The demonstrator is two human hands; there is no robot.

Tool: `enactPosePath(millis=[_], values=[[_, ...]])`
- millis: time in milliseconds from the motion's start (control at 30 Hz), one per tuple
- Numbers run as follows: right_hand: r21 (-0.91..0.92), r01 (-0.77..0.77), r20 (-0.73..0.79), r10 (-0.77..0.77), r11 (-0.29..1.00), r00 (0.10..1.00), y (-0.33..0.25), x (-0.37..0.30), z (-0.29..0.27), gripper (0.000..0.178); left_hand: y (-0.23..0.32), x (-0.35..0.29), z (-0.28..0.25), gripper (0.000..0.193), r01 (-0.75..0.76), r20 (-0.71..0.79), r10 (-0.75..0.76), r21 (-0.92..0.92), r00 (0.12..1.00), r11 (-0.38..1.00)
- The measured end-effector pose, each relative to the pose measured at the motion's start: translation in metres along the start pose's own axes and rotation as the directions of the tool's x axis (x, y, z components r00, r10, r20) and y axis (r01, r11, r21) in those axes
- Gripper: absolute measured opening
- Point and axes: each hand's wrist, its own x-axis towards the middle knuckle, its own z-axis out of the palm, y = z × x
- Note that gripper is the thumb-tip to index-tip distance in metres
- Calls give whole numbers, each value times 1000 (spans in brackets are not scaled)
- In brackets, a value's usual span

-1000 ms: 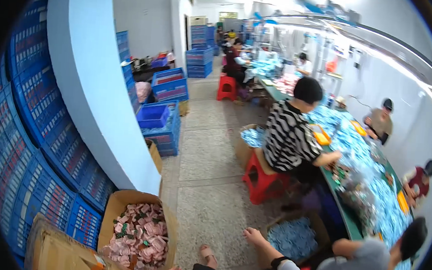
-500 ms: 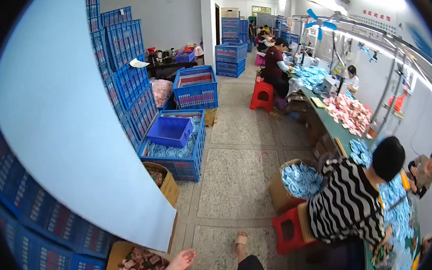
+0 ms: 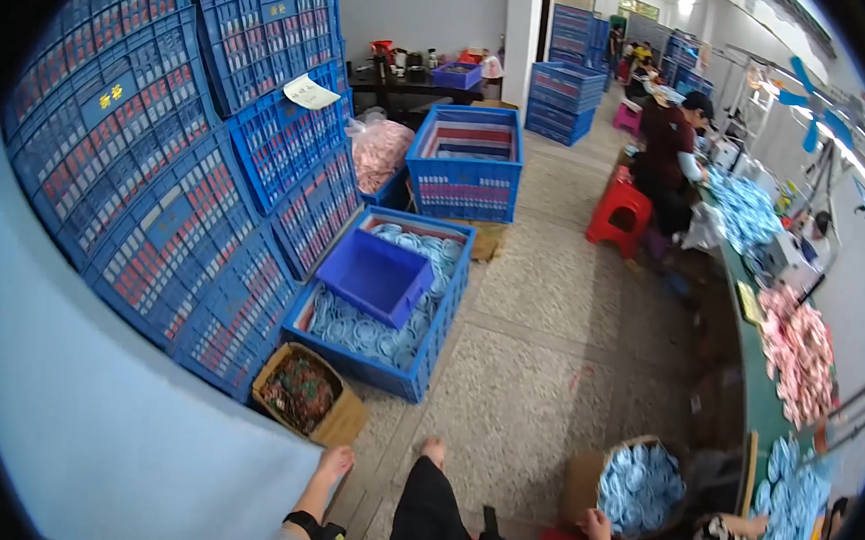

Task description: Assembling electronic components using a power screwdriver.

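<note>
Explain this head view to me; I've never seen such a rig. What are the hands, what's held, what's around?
There is no machine: a person wears two fisheye cameras on the head. This is the left one's view, looking down, so straight edges bend. The person's left hand is near a cardboard box of mixed scraps; the right hand is near a carton of light-blue rings. I see nothing held in either. At right, a green worktable bears pink pieces and light-blue pieces. At left stand stacked blue crates.
</note>
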Motion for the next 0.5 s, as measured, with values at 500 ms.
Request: enactPosePath(millis=[500], values=[[-507,-19,91,75,862,993,-210,474,178,24,219,491,150,81,72,-543,85,262,835,962]])
